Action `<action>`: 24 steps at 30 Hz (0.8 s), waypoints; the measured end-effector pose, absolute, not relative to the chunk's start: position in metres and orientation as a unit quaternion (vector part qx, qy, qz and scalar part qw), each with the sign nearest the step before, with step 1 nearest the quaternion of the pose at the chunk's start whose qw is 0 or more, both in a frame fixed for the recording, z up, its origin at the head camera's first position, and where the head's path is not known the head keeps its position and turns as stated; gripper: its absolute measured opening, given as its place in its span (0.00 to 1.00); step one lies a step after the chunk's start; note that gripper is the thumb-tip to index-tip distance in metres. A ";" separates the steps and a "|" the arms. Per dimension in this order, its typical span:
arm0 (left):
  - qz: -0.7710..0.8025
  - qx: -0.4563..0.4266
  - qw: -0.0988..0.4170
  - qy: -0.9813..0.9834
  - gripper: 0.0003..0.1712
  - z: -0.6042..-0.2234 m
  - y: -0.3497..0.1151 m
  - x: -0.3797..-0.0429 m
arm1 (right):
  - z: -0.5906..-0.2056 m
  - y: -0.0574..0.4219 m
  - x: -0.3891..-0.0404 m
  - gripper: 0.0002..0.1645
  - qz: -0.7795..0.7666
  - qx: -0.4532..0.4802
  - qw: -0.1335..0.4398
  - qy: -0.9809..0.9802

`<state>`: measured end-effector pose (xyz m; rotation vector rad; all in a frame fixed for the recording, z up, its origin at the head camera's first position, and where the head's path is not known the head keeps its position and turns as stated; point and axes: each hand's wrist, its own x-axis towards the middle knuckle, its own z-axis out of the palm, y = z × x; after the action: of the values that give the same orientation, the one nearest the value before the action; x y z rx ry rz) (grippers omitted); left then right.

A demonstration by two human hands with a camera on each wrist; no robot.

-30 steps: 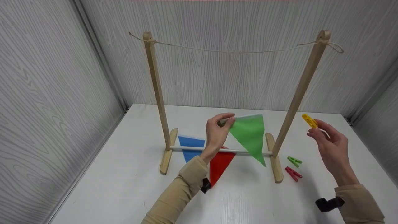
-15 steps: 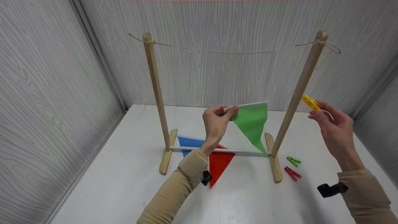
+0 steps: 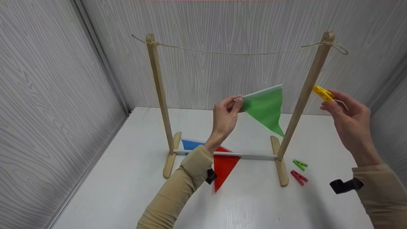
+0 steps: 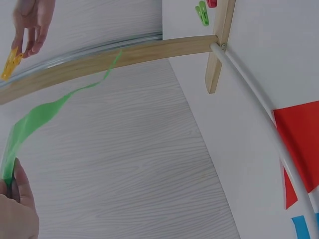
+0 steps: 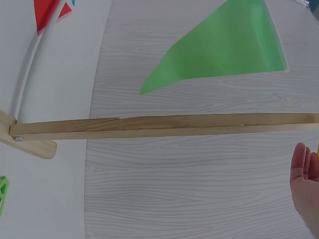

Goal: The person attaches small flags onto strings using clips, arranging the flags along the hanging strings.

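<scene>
My left hand [image 3: 225, 116] pinches the left end of the white top edge of a green triangular flag [image 3: 266, 105]. The flag hangs in the air below the string [image 3: 235, 53], its point trailing down beside the right post. In the right wrist view the green flag [image 5: 224, 47] spreads out almost flat. My right hand [image 3: 351, 122] holds a yellow clothespin [image 3: 322, 93] between thumb and fingers, just right of the right post. The left wrist view shows that yellow clothespin [image 4: 11, 63] at the fingertips, its front end pointing away from the hand.
A wooden stand with left post [image 3: 159, 86] and right post [image 3: 308, 86] carries the string. A white rod [image 3: 254, 156] joins their feet. Blue flag [image 3: 190, 144] and red flag [image 3: 224, 168] lie by the rod. Green clothespin [image 3: 300, 164] and red clothespin [image 3: 299, 177] lie right.
My left hand has lifted the green flag upward and slightly right, its top edge now slanting. My right hand has risen with the yellow clothespin.
</scene>
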<state>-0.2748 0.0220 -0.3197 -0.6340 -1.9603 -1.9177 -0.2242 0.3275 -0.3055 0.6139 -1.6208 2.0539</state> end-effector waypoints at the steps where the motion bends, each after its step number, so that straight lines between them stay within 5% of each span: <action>1: -0.675 -0.222 0.162 -0.685 0.14 -0.318 0.022 -0.275 | -0.303 0.327 -0.225 0.21 0.742 0.229 0.228 -0.588; 15: -0.736 -0.180 0.156 -0.633 0.13 -0.292 0.025 -0.279 | -0.271 0.314 -0.234 0.18 0.724 0.237 0.314 -0.567; 24: -0.762 -0.174 0.132 -0.609 0.14 -0.279 0.027 -0.281 | -0.256 0.312 -0.240 0.17 0.757 0.267 0.319 -0.504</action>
<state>-0.2812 0.0275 -0.2786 -0.5056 -1.7683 -2.2112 -0.2401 0.3119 -0.2563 0.7022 -1.3255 1.9911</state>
